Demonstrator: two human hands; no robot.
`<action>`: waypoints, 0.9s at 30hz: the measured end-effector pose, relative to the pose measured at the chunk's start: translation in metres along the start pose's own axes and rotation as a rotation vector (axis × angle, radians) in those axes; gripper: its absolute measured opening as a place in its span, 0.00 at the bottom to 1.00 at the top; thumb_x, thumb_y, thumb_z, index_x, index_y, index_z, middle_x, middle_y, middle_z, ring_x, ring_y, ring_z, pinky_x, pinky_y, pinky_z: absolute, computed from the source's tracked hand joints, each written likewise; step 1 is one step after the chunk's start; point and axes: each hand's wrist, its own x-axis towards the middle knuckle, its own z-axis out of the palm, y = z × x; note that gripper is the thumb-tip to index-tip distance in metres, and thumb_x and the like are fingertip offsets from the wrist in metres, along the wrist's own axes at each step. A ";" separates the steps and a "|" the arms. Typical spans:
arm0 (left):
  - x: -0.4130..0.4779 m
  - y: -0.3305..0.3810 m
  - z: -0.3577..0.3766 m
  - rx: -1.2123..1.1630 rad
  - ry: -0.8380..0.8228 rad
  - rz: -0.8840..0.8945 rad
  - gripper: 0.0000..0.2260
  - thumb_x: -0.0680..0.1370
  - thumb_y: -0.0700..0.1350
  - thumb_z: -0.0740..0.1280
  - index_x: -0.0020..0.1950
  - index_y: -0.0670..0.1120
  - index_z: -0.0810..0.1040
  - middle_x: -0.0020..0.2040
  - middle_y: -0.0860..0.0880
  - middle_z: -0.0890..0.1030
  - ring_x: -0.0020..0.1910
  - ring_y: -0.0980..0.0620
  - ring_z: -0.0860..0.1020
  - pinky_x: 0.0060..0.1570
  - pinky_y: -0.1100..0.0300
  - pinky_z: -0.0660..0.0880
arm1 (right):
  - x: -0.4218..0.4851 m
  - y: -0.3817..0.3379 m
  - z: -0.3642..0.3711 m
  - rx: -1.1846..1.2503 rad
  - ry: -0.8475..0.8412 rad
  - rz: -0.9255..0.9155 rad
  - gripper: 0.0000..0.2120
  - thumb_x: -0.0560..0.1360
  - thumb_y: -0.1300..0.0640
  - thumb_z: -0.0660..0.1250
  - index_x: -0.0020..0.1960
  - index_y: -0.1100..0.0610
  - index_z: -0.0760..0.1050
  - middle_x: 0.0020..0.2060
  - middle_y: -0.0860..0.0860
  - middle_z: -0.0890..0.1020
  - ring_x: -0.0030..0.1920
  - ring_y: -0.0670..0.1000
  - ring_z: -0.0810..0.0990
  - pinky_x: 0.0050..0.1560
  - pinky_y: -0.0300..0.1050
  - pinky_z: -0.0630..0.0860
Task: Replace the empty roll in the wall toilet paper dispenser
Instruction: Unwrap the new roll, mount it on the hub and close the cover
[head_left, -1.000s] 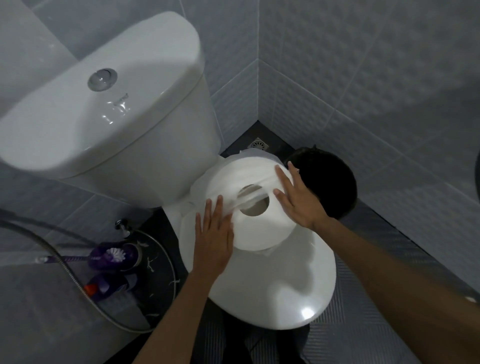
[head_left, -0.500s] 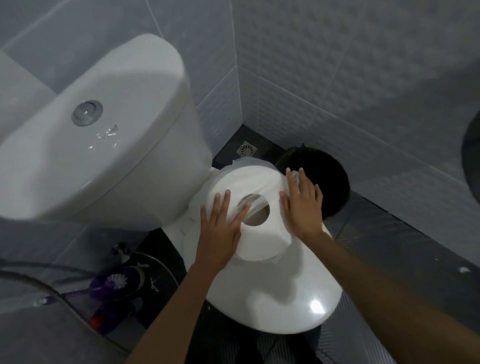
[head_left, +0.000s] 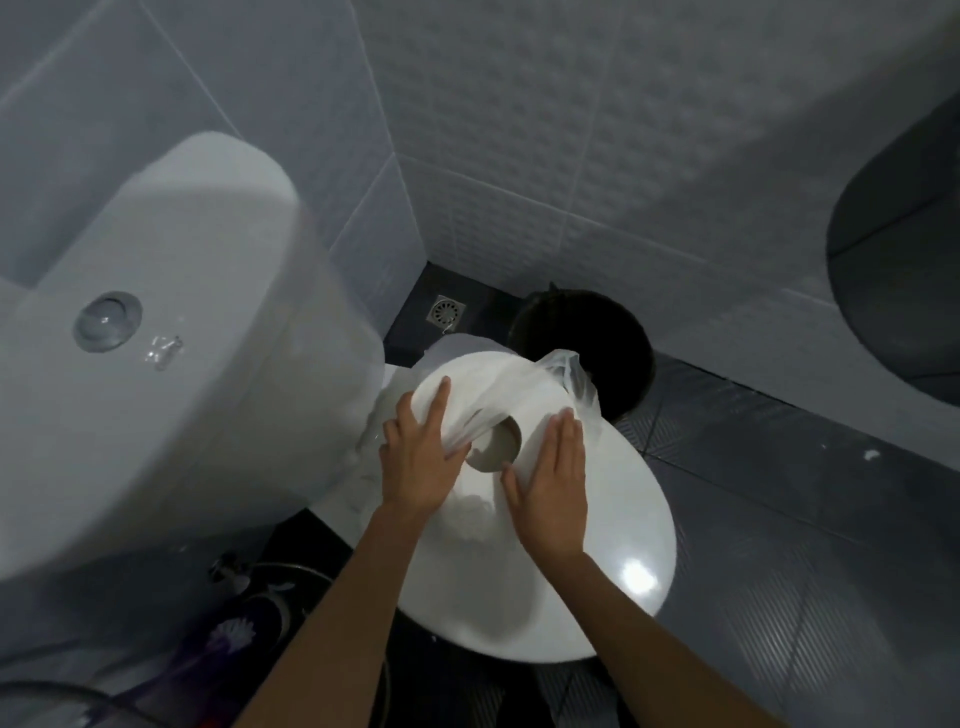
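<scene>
The left hand (head_left: 421, 457) has its grip pinched on the thin plastic wrap (head_left: 519, 395) that is bunched across the top of the big paper roll (head_left: 488, 410), fingers curled into the film near the hollow core (head_left: 493, 447). The right hand (head_left: 550, 493) lies flat and open on the roll's other side, holding nothing, only pressing to steady it. The roll lies flat on the closed toilet lid (head_left: 597, 582), toward its back edge, close to the tank (head_left: 171, 338). A loose tail of wrap sticks up at the far side, just above a dark bin (head_left: 582, 343) on the floor. The likely trouble is the film stretching instead of tearing, so a hard pull could drag the roll off the smooth, sloping lid toward the floor or bin. Fingers digging in might also rip the outer paper layers. The dark curved shape (head_left: 898, 249) on the right wall may be the dispenser, but I cannot tell.
</scene>
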 end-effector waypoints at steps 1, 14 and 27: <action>-0.005 0.002 0.001 -0.012 -0.002 -0.008 0.37 0.75 0.57 0.65 0.77 0.61 0.47 0.74 0.44 0.55 0.69 0.39 0.62 0.65 0.45 0.66 | 0.002 0.002 -0.002 -0.011 0.007 0.008 0.38 0.75 0.47 0.64 0.76 0.65 0.52 0.76 0.61 0.54 0.77 0.59 0.52 0.76 0.51 0.51; -0.040 0.002 0.011 -0.303 0.194 0.026 0.28 0.78 0.62 0.49 0.77 0.54 0.54 0.76 0.47 0.61 0.74 0.47 0.60 0.71 0.46 0.60 | 0.021 0.015 -0.040 0.019 0.018 0.351 0.44 0.66 0.42 0.72 0.72 0.60 0.57 0.64 0.60 0.68 0.63 0.60 0.69 0.56 0.54 0.73; 0.022 0.008 0.005 -0.709 -0.301 -0.421 0.32 0.76 0.65 0.56 0.73 0.47 0.66 0.71 0.44 0.71 0.67 0.43 0.71 0.69 0.47 0.66 | 0.034 0.035 -0.061 0.065 -0.133 0.385 0.41 0.65 0.37 0.71 0.70 0.52 0.57 0.61 0.57 0.75 0.56 0.60 0.78 0.50 0.53 0.75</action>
